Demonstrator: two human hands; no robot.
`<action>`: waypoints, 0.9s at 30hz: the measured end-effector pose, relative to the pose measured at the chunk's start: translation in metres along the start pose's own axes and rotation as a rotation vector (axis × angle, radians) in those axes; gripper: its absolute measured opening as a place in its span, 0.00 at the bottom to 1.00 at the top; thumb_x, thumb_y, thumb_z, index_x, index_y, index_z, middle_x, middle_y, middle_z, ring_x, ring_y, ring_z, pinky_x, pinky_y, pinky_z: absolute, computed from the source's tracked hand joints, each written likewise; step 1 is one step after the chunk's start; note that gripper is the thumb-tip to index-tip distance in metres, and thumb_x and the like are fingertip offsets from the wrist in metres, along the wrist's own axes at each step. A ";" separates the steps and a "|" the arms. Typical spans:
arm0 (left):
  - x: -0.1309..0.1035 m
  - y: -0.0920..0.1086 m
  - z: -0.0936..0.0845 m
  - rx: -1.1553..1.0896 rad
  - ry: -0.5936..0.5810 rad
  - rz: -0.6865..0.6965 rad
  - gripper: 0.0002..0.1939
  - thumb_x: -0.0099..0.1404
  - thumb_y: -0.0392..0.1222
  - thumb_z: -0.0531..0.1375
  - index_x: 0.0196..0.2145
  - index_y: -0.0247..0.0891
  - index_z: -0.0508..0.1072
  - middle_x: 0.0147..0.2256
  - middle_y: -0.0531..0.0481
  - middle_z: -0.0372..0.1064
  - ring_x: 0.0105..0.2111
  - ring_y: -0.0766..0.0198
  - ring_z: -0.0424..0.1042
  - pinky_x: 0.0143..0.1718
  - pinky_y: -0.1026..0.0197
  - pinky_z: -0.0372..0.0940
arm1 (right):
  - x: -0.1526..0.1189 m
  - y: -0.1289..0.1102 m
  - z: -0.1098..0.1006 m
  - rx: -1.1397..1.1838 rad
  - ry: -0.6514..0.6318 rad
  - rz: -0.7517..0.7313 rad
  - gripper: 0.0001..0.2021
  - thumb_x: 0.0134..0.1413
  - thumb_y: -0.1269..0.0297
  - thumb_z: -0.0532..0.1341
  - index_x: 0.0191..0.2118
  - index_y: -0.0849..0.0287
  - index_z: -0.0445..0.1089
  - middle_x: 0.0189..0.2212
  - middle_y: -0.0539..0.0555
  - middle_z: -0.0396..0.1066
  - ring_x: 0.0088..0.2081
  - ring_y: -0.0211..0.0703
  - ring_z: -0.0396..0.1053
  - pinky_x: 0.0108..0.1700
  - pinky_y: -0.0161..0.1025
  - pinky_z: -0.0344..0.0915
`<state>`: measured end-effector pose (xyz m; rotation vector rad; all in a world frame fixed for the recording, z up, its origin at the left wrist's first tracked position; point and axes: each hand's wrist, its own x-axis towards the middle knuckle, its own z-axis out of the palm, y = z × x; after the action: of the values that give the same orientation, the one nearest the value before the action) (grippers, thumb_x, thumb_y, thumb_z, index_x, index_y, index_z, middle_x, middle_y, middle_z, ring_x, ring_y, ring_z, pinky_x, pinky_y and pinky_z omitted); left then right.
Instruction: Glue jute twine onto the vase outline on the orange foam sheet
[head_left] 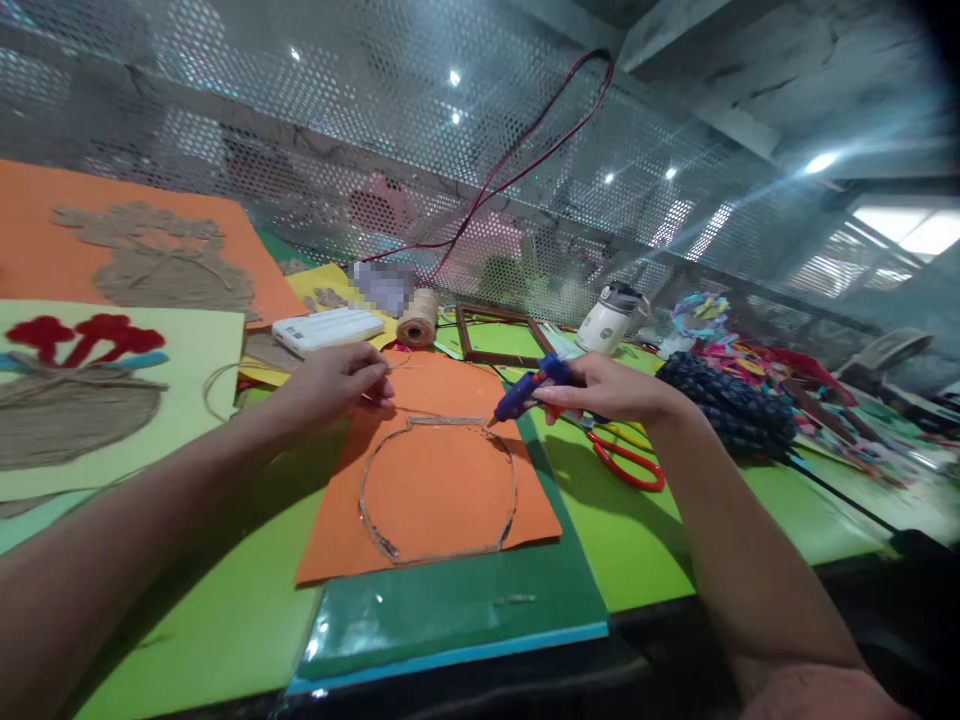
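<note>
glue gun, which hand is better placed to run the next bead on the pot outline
Right. The right hand holds the glue gun with its nozzle at the twine pot outline on the orange paper. The left hand pinches twine.

Perforated metal wall (315,110) behind green table (652,540); ceiling lights (911,230) glare.

Both forearms reach forward, left hand (330,385) apparently pinching, right hand (607,388) curled closed.
</note>
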<state>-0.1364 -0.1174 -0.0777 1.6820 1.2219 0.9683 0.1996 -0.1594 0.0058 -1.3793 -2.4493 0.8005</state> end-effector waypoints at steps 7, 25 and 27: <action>-0.003 0.007 0.006 -0.071 0.149 0.012 0.13 0.54 0.51 0.61 0.29 0.38 0.69 0.25 0.52 0.72 0.29 0.60 0.74 0.37 0.56 0.72 | -0.004 -0.002 -0.005 0.111 0.149 0.017 0.17 0.59 0.53 0.61 0.38 0.65 0.75 0.29 0.57 0.77 0.24 0.35 0.65 0.25 0.33 0.61; -0.006 0.010 0.012 0.324 0.155 0.138 0.21 0.52 0.57 0.59 0.31 0.37 0.80 0.34 0.41 0.79 0.36 0.49 0.74 0.40 0.52 0.66 | 0.065 0.077 0.050 -0.664 0.624 -0.024 0.28 0.56 0.78 0.54 0.63 0.68 0.58 0.51 0.65 0.69 0.52 0.54 0.61 0.56 0.49 0.61; -0.007 0.009 0.015 0.316 0.136 0.156 0.19 0.51 0.56 0.60 0.30 0.38 0.80 0.34 0.41 0.79 0.36 0.49 0.75 0.40 0.51 0.67 | 0.067 0.083 0.046 -0.684 0.610 0.029 0.29 0.54 0.79 0.55 0.63 0.68 0.59 0.50 0.65 0.69 0.51 0.54 0.61 0.55 0.49 0.60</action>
<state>-0.1212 -0.1284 -0.0754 2.0088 1.4080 1.0388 0.2033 -0.0849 -0.0839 -1.5460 -2.2494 -0.4717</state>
